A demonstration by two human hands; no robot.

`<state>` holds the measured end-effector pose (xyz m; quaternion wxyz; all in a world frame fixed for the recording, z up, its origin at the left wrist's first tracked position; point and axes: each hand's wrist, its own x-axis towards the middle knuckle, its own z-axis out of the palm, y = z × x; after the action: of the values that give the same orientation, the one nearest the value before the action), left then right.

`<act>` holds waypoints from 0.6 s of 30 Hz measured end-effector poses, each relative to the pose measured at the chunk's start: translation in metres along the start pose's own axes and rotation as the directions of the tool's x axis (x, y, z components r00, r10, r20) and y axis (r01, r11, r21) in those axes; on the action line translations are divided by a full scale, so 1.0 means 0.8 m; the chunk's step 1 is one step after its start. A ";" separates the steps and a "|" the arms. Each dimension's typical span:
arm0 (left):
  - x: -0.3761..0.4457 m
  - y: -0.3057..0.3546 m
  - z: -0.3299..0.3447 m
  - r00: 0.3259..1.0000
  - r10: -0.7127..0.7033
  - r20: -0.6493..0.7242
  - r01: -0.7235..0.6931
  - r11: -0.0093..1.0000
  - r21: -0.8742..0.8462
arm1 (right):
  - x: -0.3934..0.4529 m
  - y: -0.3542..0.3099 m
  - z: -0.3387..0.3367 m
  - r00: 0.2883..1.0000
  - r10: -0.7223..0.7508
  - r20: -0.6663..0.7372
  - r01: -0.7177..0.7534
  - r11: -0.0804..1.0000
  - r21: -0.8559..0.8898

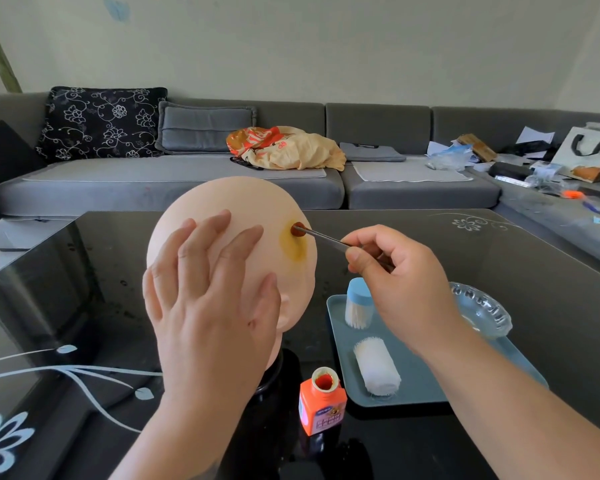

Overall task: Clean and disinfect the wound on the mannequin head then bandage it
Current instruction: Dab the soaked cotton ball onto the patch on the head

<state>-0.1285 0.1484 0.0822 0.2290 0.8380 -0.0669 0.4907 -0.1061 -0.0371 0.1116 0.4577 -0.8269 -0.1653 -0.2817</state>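
The left hand [201, 299] covers much of the mannequin head [257, 209], whose face is turned out of sight. The right hand [406, 289] hides part of the glass dish [482, 310] and the tweezers' [326, 236] near end. The orange bottle's [322, 403] label print is too small to read.

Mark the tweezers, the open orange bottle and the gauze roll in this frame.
tweezers [326, 239], head view, on the bare metal shaft.
orange bottle [322, 405], head view, on its body under the open neck.
gauze roll [377, 365], head view, on its side, in the tray.

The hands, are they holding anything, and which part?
The right hand pinches metal tweezers near their back end; their tips clamp a brown cotton ball. The left hand holds nothing, resting flat on the mannequin head.
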 end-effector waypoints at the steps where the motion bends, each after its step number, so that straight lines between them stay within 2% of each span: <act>1: 0.000 0.000 0.000 1.000 0.001 -0.001 -0.001 1.000 0.000 | -0.002 0.000 0.000 1.000 -0.005 0.000 0.005 1.000 -0.006; 18: 0.000 0.001 -0.002 1.000 -0.008 0.006 0.008 1.000 0.002 | -0.020 0.013 0.002 1.000 0.025 -0.011 -0.025 1.000 -0.010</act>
<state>-0.1297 0.1484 0.0829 0.2299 0.8400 -0.0638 0.4873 -0.1131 -0.0413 0.0942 0.4580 -0.8297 -0.1510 -0.2811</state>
